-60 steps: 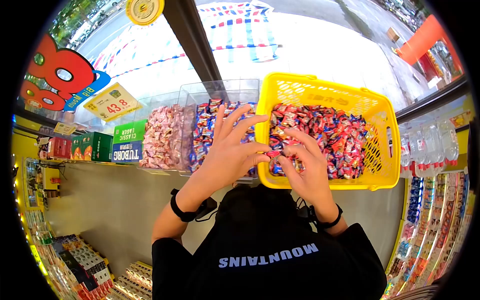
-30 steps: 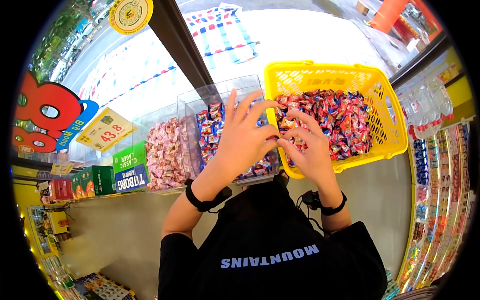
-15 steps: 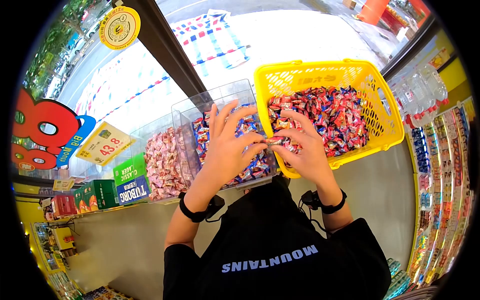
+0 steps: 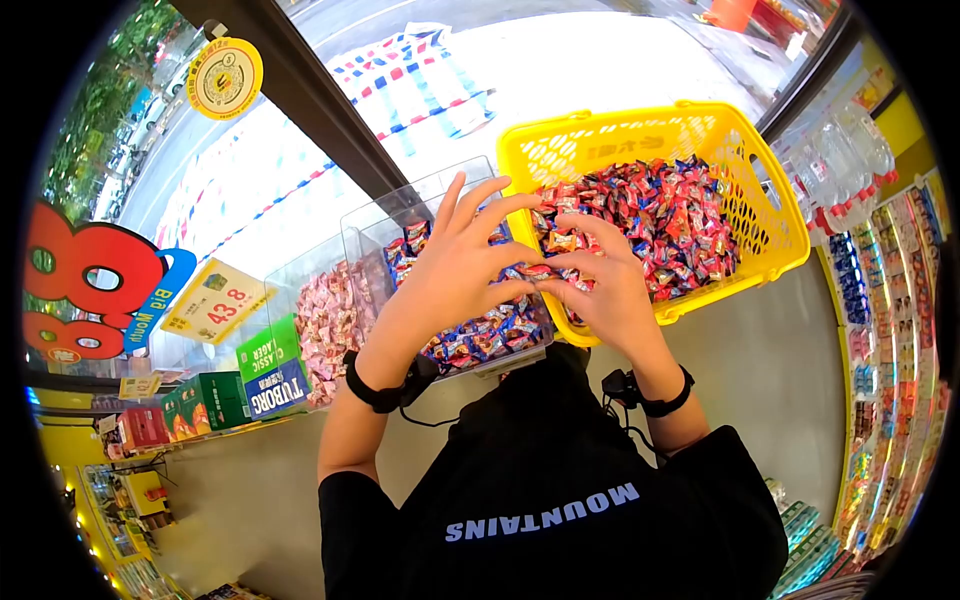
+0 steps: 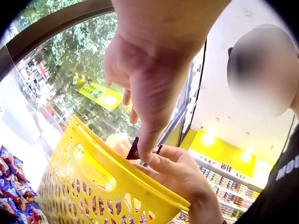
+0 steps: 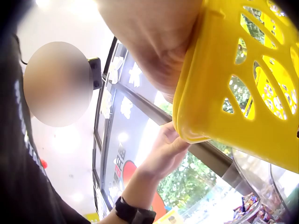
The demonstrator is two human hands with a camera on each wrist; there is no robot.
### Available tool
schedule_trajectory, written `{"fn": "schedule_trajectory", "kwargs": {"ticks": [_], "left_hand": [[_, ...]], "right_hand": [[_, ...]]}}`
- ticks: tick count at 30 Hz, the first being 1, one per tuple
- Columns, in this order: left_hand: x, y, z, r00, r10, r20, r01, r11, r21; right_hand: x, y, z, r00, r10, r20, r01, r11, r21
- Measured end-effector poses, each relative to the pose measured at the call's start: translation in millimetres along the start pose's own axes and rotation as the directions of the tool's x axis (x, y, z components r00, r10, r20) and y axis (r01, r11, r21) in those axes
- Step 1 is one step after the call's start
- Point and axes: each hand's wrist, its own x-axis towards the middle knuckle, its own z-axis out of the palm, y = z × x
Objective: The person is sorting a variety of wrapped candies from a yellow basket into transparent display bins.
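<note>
Item: one wrapped candy [image 4: 527, 271], centre of the head view, held over the near rim of the yellow basket [image 4: 620, 118].

The left hand [image 4: 455, 262] pinches one end between thumb and forefinger, its other fingers fanned out. The right hand [image 4: 605, 290] pinches the other end with curled fingers.

We judge the candy light, hard inside and slick in its crinkly wrapper. It is best taken by the wrapper ends.

A clear bin [image 4: 395, 210] of blue candies lies under the left hand.

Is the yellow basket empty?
No, the yellow basket is heaped with red and blue wrapped candies.
</note>
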Motion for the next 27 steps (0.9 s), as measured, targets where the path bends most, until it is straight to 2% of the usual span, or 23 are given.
{"fn": "schedule_trajectory", "kwargs": {"ticks": [9, 15, 18, 22, 27], "left_hand": [[11.1, -9.9, 7.5, 0.999, 0.027, 0.023, -0.026, 0.999, -0.031], [10.5, -15.1, -6.8, 1.0, -0.006, 0.027, 0.006, 1.0, 0.014], [5.3, -32.7, -23.6, 0.995, -0.083, -0.054, 0.09, 0.983, 0.16], [-6.4, -70.4, -18.3, 0.958, -0.281, -0.059, 0.282, 0.881, 0.38], [-11.7, -95.7, 16.0, 0.961, -0.268, 0.074, 0.175, 0.788, 0.59]], "right_hand": [[-3.4, -1.2, 0.8, 0.995, -0.069, -0.074, 0.061, 0.992, -0.113], [-2.3, -0.2, -0.9, 0.996, -0.088, 0.001, 0.088, 0.99, -0.108], [-0.3, -3.5, -0.3, 0.996, -0.081, 0.023, 0.082, 0.993, -0.083], [-1.3, -5.3, -0.6, 0.997, -0.011, 0.078, 0.019, 0.995, -0.101], [0.5, -2.1, 2.2, 0.996, -0.048, 0.069, 0.054, 0.994, -0.09]]}}
